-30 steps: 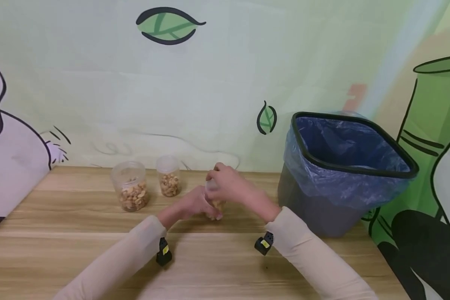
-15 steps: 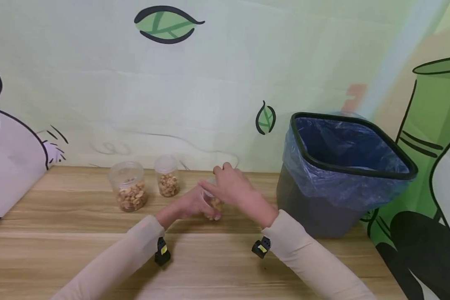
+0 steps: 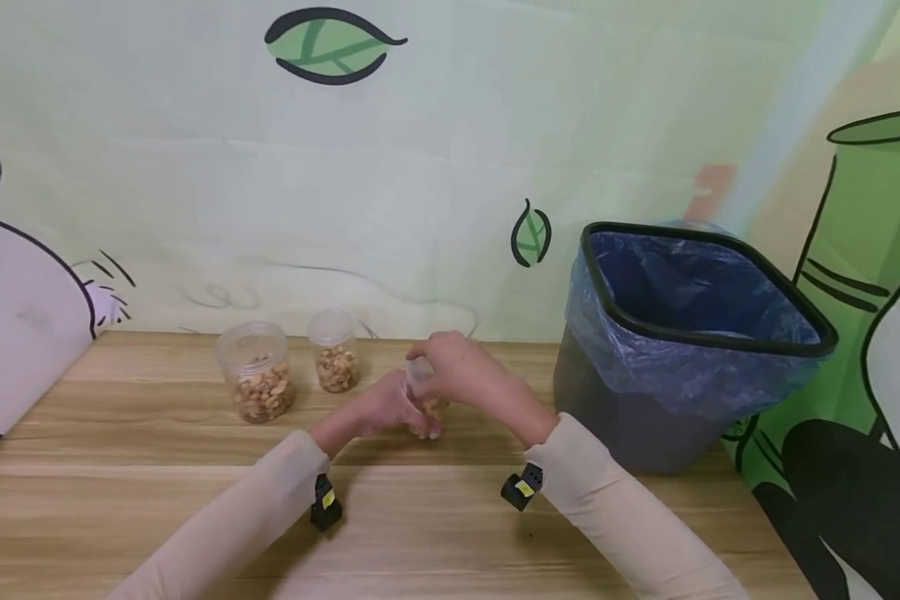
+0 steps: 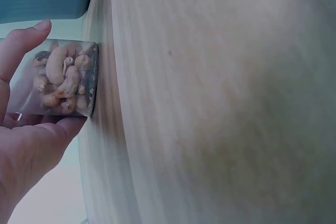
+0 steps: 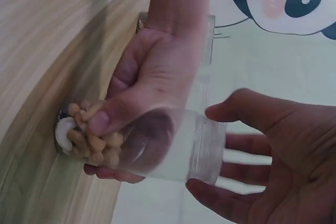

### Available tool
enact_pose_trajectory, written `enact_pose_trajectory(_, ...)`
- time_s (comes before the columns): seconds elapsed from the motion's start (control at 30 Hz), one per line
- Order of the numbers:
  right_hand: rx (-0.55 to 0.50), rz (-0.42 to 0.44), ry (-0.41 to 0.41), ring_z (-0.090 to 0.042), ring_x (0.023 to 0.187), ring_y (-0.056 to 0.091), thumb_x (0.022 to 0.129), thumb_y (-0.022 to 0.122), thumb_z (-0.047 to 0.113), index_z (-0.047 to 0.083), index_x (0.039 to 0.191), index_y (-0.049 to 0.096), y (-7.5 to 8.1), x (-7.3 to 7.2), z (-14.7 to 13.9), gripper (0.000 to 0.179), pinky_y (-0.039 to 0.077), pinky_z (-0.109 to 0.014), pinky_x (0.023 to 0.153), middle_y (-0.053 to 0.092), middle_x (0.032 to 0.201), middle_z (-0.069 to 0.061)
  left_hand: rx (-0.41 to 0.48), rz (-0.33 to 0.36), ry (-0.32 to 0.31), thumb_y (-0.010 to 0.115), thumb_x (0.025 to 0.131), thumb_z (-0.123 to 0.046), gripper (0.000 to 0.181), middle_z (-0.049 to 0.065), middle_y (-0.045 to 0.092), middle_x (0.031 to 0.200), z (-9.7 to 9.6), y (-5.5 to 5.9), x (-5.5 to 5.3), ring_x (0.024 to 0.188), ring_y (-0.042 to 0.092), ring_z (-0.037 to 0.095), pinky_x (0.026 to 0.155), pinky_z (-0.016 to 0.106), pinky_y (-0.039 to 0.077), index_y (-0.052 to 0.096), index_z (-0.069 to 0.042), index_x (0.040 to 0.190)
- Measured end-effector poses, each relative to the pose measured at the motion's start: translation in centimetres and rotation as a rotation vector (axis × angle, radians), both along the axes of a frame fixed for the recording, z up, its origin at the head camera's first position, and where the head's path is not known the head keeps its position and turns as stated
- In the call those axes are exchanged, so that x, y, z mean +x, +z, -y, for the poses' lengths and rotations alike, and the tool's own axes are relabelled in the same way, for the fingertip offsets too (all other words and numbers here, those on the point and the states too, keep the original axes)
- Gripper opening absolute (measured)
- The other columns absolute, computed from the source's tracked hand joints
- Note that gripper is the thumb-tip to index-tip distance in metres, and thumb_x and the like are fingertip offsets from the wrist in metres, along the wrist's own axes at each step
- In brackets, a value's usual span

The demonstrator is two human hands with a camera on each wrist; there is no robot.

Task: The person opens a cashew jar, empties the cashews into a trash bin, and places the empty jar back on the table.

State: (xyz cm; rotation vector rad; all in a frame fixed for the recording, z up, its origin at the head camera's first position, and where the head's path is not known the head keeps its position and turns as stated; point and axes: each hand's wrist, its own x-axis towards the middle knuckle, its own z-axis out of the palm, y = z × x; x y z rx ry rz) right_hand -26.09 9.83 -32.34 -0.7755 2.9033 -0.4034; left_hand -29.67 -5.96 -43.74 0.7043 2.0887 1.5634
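A small clear plastic jar (image 5: 181, 135) with cashews in its lower part stands on the wooden table. My left hand (image 3: 384, 406) grips the jar low on its body, its thumb lying across the nuts in the right wrist view. The fingers and thumb of my right hand (image 3: 468, 375) are set around the clear screw lid (image 5: 211, 150) at the jar's top. In the left wrist view the jar's base with the cashews (image 4: 68, 80) shows beside the left thumb, while the lid is out of sight.
Back left stand a wide clear jar (image 3: 255, 375) and a narrower lidded jar (image 3: 336, 358), both partly filled with nuts. A grey bin (image 3: 626, 417) with a blue liner is on the right. Behind the table (image 3: 412, 517) hangs a printed wall cloth (image 3: 435, 167).
My right hand turned on the lid, its fingers lifting and spreading half a second ago, and now curls over the lid again. The left hand and the jar have stayed in place.
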Motion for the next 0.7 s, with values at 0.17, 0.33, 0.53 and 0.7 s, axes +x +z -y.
enact_pose_trajectory(0.17,-0.055,0.013,0.062,-0.021,0.109,0.058,0.083,0.078,0.011,0.012,0.128,0.068,0.8,-0.1,-0.7,0.047,0.050,-0.037,0.090,0.065,0.129,-0.008,0.002,-0.002,-0.006,0.085,0.072,0.004,0.040,0.010,0.070,0.098,0.1,-0.1,-0.1,0.086,0.062,0.017,0.078,0.031,0.052,0.067,0.004,0.107)
enact_pose_trajectory(0.33,-0.143,-0.017,-0.015,-0.024,0.111,0.059,0.083,0.083,0.023,0.011,0.126,0.067,1.1,-0.3,-1.9,0.047,0.050,-0.042,0.094,0.067,0.128,-0.007,0.011,0.025,-0.012,0.085,0.074,0.003,0.037,0.012,0.073,0.094,-0.1,-0.1,-0.2,0.081,0.065,0.016,0.074,0.028,0.053,0.069,0.006,0.107)
enact_pose_trajectory(0.53,-0.184,-0.008,-0.120,-0.024,0.112,0.063,0.084,0.083,0.043,0.010,0.127,0.067,0.1,-0.2,-3.7,0.056,0.053,-0.041,0.094,0.069,0.124,-0.007,0.043,0.053,-0.027,0.081,0.074,0.008,0.039,0.012,0.074,0.093,0.0,-0.2,-0.1,0.079,0.068,0.018,0.071,0.029,0.056,0.067,0.007,0.111)
enact_pose_trajectory(0.7,-0.200,0.009,-0.165,-0.024,0.107,0.064,0.087,0.080,0.031,0.010,0.122,0.066,-1.0,0.1,-4.7,0.043,0.054,-0.038,0.092,0.069,0.121,-0.010,0.042,0.033,-0.029,0.082,0.073,0.007,0.043,0.013,0.074,0.095,0.2,-0.6,-0.2,0.082,0.070,0.020,0.076,0.031,0.057,0.068,0.006,0.113)
